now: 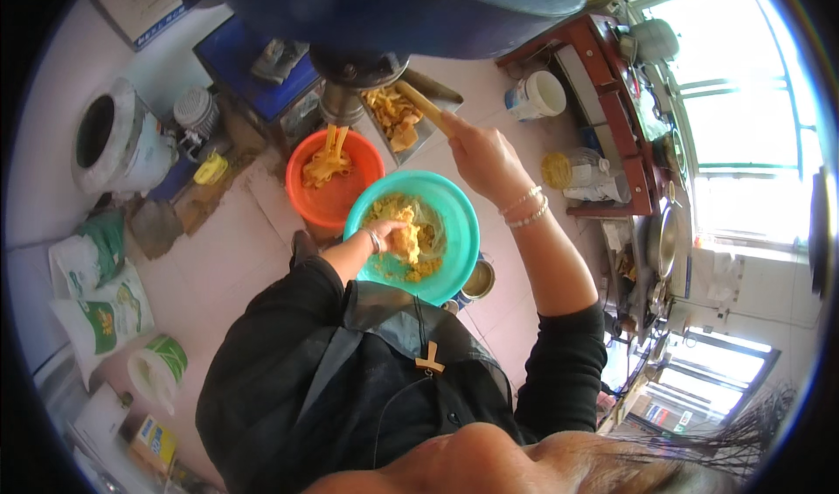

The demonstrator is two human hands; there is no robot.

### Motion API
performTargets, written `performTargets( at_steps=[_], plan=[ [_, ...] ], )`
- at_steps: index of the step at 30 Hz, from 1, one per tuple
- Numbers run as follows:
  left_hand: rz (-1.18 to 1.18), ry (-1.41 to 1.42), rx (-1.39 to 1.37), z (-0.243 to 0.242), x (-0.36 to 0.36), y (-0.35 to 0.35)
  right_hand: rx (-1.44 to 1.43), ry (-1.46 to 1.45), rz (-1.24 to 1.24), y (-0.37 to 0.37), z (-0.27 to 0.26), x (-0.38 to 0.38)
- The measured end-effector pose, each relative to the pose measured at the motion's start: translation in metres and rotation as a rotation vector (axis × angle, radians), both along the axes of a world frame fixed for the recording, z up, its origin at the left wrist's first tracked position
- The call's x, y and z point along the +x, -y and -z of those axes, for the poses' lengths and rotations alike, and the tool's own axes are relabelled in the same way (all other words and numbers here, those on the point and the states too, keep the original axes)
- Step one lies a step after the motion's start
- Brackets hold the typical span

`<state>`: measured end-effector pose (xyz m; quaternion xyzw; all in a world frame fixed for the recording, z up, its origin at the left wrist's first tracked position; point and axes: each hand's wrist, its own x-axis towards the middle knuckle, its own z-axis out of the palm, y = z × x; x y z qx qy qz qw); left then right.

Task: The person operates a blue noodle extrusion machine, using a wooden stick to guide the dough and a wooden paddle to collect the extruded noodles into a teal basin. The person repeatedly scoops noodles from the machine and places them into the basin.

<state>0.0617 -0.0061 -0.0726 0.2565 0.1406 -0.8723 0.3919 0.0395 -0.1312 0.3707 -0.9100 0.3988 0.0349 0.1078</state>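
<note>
My left hand [391, 235] reaches into a turquoise plastic basin [462, 268] at my lap and holds a clump of crumbly yellow dough [409, 242]. More yellow crumbs lie around it in the basin. My right hand [482, 160] grips a wooden stick [423, 106], whose far end lies over the machine's metal feed tray [426, 130]. Chunks of yellow dough [396, 117] fill part of this tray. Just left of it, thick noodle-like strands [335, 141] hang from the machine's metal outlet [342, 104] into an orange basin [301, 206], where more strands are coiled.
The machine's large blue housing [419, 9] overhangs the work. A metal can [480, 279] stands beside the turquoise basin. To the right are a white bucket [547, 94], an oil jug [577, 168] and a dark red cabinet [636, 183]. Sacks [108, 317] lie at left.
</note>
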Motion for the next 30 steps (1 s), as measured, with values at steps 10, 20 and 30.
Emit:
performTargets(
  at_steps=[10, 20, 30],
  plan=[
    [0.082, -0.124, -0.06, -0.047, 0.009, -0.005, 0.01, 0.131, -0.143, 0.028, -0.043, -0.027],
    [0.069, 0.549, -0.119, -0.016, -0.022, 0.008, 0.042, 0.076, -0.26, 0.031, -0.022, -0.001],
    [0.184, 0.147, 0.211, -0.035, -0.017, 0.014, 0.113, 0.104, -0.152, 0.04, -0.01, 0.012]
  ],
)
